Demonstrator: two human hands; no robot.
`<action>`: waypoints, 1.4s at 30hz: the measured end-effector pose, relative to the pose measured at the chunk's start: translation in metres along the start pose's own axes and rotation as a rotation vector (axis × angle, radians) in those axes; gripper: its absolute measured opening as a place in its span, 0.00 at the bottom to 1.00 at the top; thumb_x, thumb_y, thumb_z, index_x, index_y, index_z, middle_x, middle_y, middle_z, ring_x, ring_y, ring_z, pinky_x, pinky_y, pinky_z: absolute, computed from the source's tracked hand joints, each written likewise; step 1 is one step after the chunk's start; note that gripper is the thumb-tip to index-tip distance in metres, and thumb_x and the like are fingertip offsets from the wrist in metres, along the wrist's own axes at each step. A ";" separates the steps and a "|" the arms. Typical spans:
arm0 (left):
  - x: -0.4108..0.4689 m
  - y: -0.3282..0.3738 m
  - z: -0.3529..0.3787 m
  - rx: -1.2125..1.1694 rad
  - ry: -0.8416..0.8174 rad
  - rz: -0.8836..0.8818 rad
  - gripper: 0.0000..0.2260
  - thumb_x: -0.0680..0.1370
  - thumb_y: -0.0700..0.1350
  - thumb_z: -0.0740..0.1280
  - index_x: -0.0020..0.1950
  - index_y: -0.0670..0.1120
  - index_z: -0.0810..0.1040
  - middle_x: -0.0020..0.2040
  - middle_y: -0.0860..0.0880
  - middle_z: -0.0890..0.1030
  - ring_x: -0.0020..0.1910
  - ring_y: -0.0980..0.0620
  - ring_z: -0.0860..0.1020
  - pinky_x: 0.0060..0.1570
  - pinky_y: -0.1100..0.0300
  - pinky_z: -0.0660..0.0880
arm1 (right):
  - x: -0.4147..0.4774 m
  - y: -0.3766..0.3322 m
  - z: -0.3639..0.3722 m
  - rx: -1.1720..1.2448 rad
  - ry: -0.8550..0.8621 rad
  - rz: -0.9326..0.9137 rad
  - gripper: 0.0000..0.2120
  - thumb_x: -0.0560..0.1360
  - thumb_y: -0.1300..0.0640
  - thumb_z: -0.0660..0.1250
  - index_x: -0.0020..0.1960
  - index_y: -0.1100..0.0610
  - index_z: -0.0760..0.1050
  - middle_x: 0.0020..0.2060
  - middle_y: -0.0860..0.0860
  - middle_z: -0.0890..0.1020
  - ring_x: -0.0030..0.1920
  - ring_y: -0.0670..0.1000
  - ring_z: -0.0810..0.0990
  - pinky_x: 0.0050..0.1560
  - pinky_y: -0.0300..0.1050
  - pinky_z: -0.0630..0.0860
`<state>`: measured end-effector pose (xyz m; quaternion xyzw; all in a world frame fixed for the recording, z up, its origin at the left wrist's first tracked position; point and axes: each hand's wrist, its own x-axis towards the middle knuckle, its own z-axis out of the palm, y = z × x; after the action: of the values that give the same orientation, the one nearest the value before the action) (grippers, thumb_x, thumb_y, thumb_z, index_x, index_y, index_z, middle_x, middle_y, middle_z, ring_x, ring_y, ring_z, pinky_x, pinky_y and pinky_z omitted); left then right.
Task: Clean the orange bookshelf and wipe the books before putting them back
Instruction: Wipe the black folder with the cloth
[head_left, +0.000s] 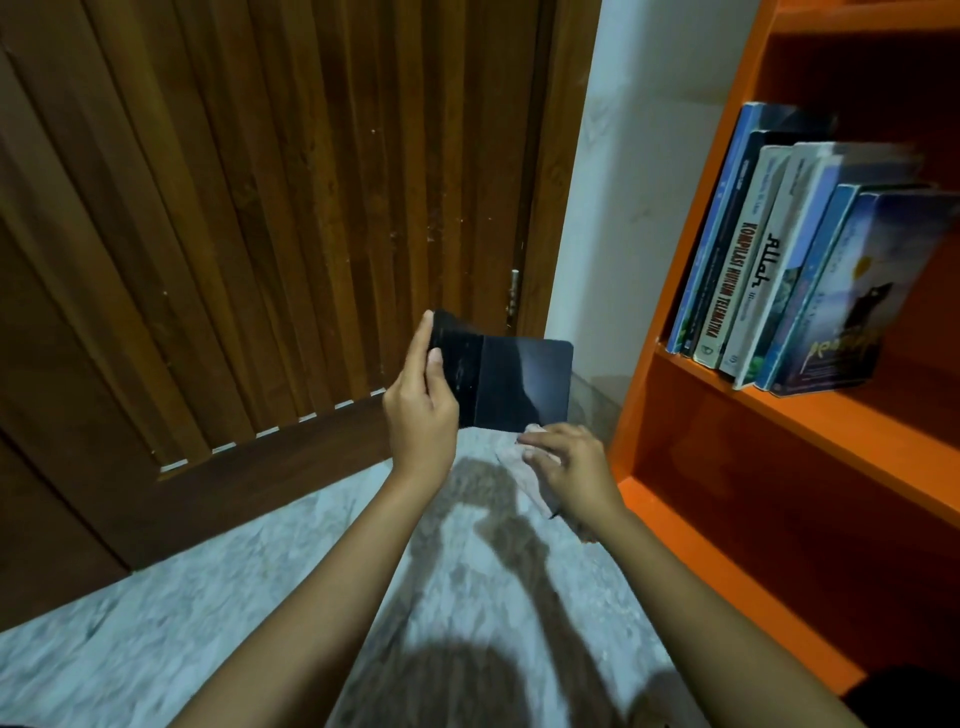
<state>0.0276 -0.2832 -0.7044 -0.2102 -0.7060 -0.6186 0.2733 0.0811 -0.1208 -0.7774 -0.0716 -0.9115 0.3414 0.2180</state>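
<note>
The left hand (421, 410) is clasping a glossy, round-cornered black book (519, 384) by its scuffed spine while the right hand (571, 467) is pinching a crumpled pale cloth (511, 460).

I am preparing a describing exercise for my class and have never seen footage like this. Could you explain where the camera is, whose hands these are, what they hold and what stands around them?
There is no machine here. The one picture comes from a wide-angle camera worn on a person's head, looking forward and down, so the two bare arms reaching in from below are the wearer's own. The left hand grips a dark book by its left edge, thumb on the cover. The right hand holds a pale cloth just under the book's lower edge. On the right stands the orange bookshelf, with a row of books on one shelf. Behind is a wooden door and below a pale marbled floor.
</note>
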 end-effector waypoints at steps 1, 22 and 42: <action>-0.001 0.000 -0.001 -0.019 0.036 -0.022 0.18 0.82 0.38 0.57 0.72 0.41 0.66 0.58 0.63 0.71 0.47 0.60 0.74 0.45 0.74 0.72 | -0.001 -0.004 0.000 0.095 0.040 0.045 0.09 0.74 0.61 0.68 0.52 0.55 0.83 0.51 0.52 0.82 0.54 0.51 0.77 0.54 0.37 0.69; -0.016 0.022 0.011 -0.303 0.002 -0.174 0.17 0.81 0.38 0.59 0.69 0.42 0.69 0.52 0.74 0.76 0.46 0.74 0.75 0.48 0.77 0.70 | 0.035 -0.067 0.003 0.696 0.673 0.434 0.13 0.77 0.59 0.64 0.61 0.58 0.77 0.59 0.52 0.80 0.61 0.48 0.77 0.62 0.37 0.71; 0.007 0.040 0.004 -0.501 -0.170 -0.387 0.15 0.80 0.38 0.60 0.66 0.50 0.72 0.66 0.51 0.75 0.66 0.54 0.73 0.68 0.51 0.69 | 0.038 -0.092 -0.001 0.627 0.458 0.011 0.18 0.78 0.52 0.63 0.67 0.44 0.68 0.62 0.37 0.69 0.62 0.31 0.65 0.56 0.19 0.63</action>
<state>0.0473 -0.2738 -0.6700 -0.1838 -0.5791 -0.7937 0.0306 0.0495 -0.1793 -0.7035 -0.0809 -0.6901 0.5800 0.4252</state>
